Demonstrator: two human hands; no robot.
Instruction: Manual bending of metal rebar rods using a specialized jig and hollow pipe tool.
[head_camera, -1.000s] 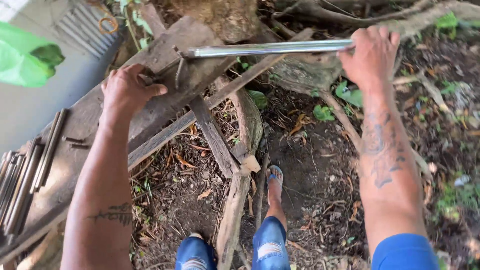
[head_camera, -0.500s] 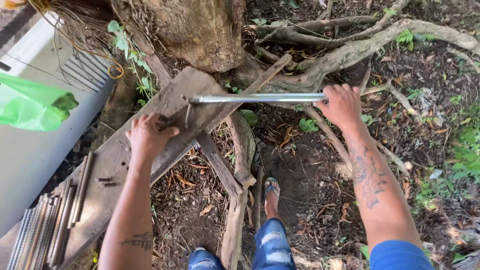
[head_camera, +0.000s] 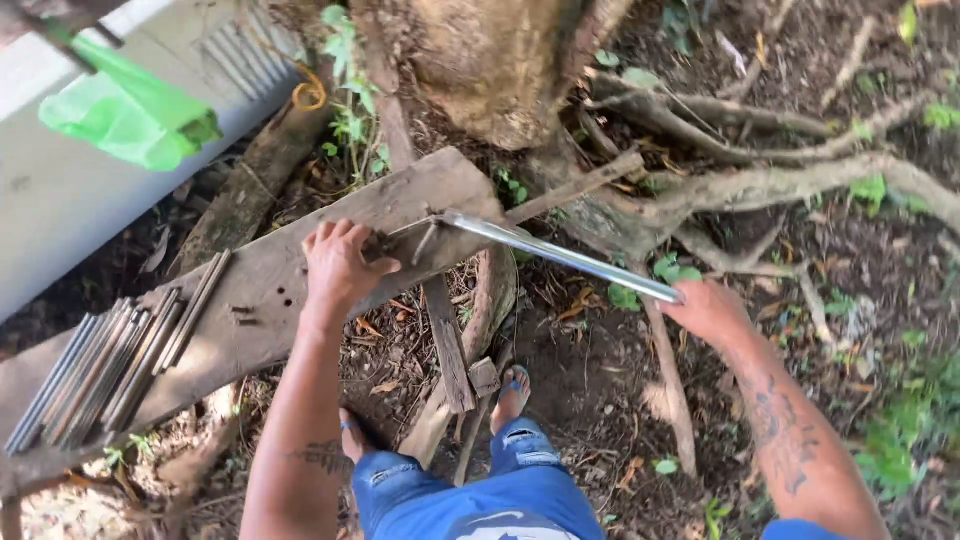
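The right hand (head_camera: 712, 312) is gripping the near end of a shiny metal bar (head_camera: 560, 256), its fingers curled around it. The bar is slanting up and left to the far edge of a weathered wooden plank (head_camera: 260, 300), its far end sitting among bent nails (head_camera: 425, 235) there. The left hand (head_camera: 340, 268) is pressing down on the plank, fingers bunched together. A bundle of metal rods (head_camera: 110, 365) is lying at the plank's left end. Beyond, a tree trunk (head_camera: 490, 65) is rising.
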